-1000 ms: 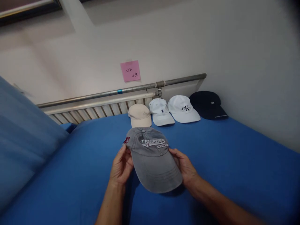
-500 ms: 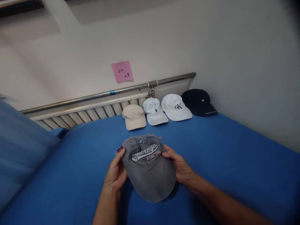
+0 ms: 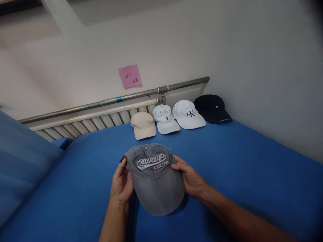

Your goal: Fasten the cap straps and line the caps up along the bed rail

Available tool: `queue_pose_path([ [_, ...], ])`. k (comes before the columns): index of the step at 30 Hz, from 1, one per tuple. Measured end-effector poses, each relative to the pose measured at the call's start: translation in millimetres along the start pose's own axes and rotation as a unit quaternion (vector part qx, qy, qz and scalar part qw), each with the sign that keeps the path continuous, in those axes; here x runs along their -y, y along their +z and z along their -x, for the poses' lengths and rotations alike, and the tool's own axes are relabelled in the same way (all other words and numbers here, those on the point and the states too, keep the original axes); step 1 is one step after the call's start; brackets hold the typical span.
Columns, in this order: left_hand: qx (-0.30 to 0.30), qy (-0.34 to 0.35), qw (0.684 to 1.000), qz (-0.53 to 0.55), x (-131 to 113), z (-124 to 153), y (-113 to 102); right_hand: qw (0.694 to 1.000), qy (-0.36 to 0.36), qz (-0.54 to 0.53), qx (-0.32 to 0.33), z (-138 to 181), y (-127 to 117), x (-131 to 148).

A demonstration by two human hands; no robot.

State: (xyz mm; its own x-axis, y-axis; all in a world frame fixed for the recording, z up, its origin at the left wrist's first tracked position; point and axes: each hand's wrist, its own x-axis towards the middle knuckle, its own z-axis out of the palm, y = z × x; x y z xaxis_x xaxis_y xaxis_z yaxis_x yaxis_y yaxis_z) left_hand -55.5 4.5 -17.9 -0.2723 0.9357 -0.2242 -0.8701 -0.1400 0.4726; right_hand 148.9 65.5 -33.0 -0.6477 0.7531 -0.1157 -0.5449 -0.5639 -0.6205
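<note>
Between my two hands is a grey baseball cap with white lettering on its front, its brim pointing toward me. My left hand grips the cap's left side, thumb on top near a dark red patch. On the opposite side, my right hand pinches the edge with the thumb in front and the fingers hidden behind. Beyond it stands a row of caps: a beige cap, a white cap with a small dark emblem, a white cap with black letters and a black cap.
A blue surface lies under everything. Along its back run a radiator and a metal pipe against the wall. A pink note is stuck on the wall. Blue cloth hangs at the left.
Both hands have shifted the grey cap slightly left and turned it a little, so its lettering faces me more fully. The view has moved slightly; the row of caps stays put.
</note>
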Motion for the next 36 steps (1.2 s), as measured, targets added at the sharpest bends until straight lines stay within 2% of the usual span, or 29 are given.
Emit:
queue_pose_path([
  [8, -0.045, -0.012, 0.998, -0.035, 1, 8, 11, 1.0, -0.004, -0.004, -0.015, 1, 3, 3],
  [14, -0.018, -0.024, 0.997, -0.072, 18, 46, -3, 1.0, -0.016, -0.006, -0.022, 2, 2, 6],
  [16, -0.044, -0.029, 0.995, -0.087, 29, 61, -12, 0.999, -0.015, -0.013, -0.027, 2, 3, 4],
  [19, -0.127, -0.003, 0.989, -0.075, 43, 75, -17, 0.999, -0.003, -0.034, -0.023, 0, 10, -1],
  [21, -0.183, 0.026, 0.98, -0.075, 42, 80, -15, 0.999, 0.003, -0.043, -0.016, -4, 17, -6],
  [23, -0.215, 0.058, 0.971, -0.091, 31, 83, -9, 0.999, 0.006, -0.045, -0.012, -14, 24, -12],
  [26, -0.224, 0.111, 0.961, -0.122, -1, 83, -7, 0.998, 0.042, -0.043, -0.012, -34, 32, -22],
  [31, -0.18, 0.196, 0.951, -0.156, -62, 75, -20, 0.993, 0.099, 0.0, -0.059, -60, 35, -48],
  [34, -0.167, 0.226, 0.949, -0.145, -84, 60, -22, 0.99, 0.119, 0.027, -0.069, -62, 33, -65],
  [36, -0.163, 0.236, 0.95, -0.125, -94, 43, -21, 0.991, 0.12, 0.041, -0.045, -62, 30, -73],
])
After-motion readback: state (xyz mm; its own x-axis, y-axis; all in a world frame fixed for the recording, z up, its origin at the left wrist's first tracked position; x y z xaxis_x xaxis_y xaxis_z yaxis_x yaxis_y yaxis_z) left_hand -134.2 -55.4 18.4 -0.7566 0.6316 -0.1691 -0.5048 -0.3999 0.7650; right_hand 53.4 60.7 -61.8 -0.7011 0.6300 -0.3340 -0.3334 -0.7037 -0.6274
